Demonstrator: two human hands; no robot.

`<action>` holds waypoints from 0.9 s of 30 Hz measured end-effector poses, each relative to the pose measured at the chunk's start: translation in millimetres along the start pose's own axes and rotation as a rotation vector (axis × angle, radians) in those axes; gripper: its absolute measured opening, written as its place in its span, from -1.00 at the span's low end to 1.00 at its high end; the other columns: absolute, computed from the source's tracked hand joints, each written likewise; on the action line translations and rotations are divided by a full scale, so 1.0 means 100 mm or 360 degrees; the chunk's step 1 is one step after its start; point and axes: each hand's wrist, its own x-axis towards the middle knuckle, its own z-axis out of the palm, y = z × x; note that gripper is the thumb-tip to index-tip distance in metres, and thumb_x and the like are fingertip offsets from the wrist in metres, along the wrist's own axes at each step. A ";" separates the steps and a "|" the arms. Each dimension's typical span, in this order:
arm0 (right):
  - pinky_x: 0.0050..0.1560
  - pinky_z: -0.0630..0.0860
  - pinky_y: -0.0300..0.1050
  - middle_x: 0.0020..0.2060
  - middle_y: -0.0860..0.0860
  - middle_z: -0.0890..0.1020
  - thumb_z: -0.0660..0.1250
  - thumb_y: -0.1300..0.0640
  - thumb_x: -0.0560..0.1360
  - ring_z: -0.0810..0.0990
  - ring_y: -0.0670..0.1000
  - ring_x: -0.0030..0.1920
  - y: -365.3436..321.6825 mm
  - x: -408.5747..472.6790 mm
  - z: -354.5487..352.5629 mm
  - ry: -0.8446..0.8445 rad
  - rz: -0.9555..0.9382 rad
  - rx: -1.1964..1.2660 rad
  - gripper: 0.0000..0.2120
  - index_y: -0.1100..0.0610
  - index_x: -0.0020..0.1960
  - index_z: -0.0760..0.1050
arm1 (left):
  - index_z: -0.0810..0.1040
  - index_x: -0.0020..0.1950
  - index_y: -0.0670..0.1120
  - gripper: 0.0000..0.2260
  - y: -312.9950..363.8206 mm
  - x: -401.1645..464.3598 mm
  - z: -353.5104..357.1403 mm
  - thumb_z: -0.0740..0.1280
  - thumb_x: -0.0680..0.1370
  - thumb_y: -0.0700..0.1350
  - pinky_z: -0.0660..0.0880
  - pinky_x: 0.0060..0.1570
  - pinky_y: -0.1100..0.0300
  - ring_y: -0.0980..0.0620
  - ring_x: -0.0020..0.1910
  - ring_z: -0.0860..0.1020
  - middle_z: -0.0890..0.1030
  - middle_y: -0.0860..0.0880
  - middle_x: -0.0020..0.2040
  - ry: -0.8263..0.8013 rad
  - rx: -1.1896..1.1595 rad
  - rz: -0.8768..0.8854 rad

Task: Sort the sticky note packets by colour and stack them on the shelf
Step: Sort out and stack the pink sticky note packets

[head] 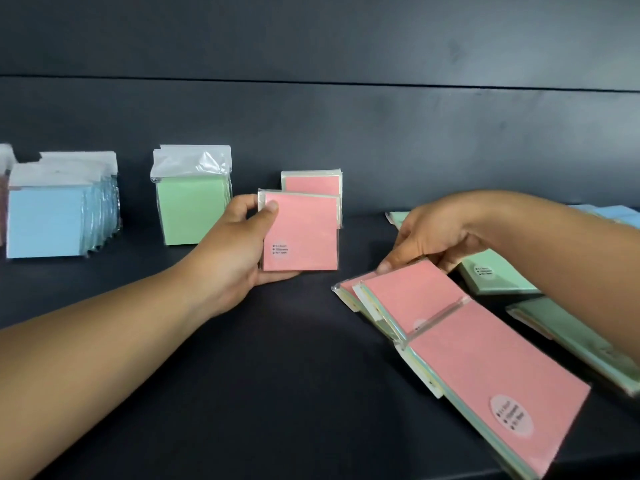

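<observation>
My left hand (235, 247) grips a pink sticky note packet (304, 233) upright, thumb on its top left corner, just in front of another pink packet (311, 183) that stands against the dark back wall. My right hand (436, 233) pinches the far edge of a pink packet (412, 292) that lies on top of a second one. A larger-looking pink packet (491, 372) lies nearest me, overlapping them. Upright stacks of green packets (192, 209) and blue packets (48, 220) stand at the back left.
Loose green packets (498, 275) lie flat at the right under my right forearm, with more (571, 334) toward the right edge and blue ones (616, 213) behind. The dark shelf surface (277, 358) runs between my arms. A further stack edge shows at far left (3, 188).
</observation>
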 end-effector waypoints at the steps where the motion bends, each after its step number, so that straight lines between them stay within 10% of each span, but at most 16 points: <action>1: -0.25 0.55 -0.21 -0.33 0.05 0.60 0.44 0.09 0.40 0.56 0.02 -0.30 -0.02 0.01 0.00 0.0008 0.0014 0.0018 -0.83 0.19 -0.17 0.55 | 0.38 -0.08 0.07 -0.89 0.00 0.01 -0.01 0.12 0.63 -0.04 0.60 -0.32 0.06 0.05 -0.18 0.60 0.58 0.04 -0.12 0.0013 0.0003 -0.0003; 7: -0.26 0.57 -0.16 -0.41 0.01 0.59 0.42 -0.04 0.40 0.58 0.00 -0.40 -0.22 0.00 0.11 0.0111 0.0080 -0.0099 -0.74 0.16 -0.17 0.51 | 0.36 -0.08 0.05 -0.90 0.06 0.07 -0.10 0.13 0.63 -0.05 0.57 -0.25 0.01 0.02 -0.19 0.58 0.55 0.03 -0.13 0.0113 -0.0026 0.0024; 17: -0.07 0.50 -0.11 0.03 -0.04 0.61 0.41 -0.32 0.22 0.57 0.03 0.06 -0.54 -0.14 0.35 0.0033 0.0104 -0.0656 -0.47 -0.01 0.02 0.43 | 0.33 0.09 0.02 -0.93 0.17 0.10 -0.24 0.11 0.64 -0.07 0.58 -0.20 -0.01 0.01 -0.18 0.60 0.56 0.03 -0.10 0.0166 -0.0047 -0.0012; 22: 0.07 0.44 -0.09 -0.28 -0.08 0.55 0.43 -0.31 0.19 0.53 -0.02 -0.20 -0.58 -0.12 0.40 0.0062 0.0087 -0.0609 -0.56 0.03 -0.23 0.46 | 0.32 0.12 0.01 -0.92 0.17 0.10 -0.24 0.09 0.64 -0.07 0.58 -0.21 0.02 0.03 -0.21 0.60 0.56 0.04 -0.11 0.0166 -0.0029 -0.0045; 27: -0.33 0.31 -0.20 -0.47 -0.04 0.38 0.42 -0.32 0.23 0.36 -0.03 -0.43 -0.63 -0.15 0.43 0.0180 0.0090 -0.0698 -0.53 0.07 -0.39 0.38 | 0.35 0.00 0.02 -0.92 0.19 0.11 -0.25 0.09 0.64 -0.07 0.58 -0.21 0.01 0.03 -0.23 0.60 0.57 0.05 -0.15 0.0161 -0.0027 -0.0056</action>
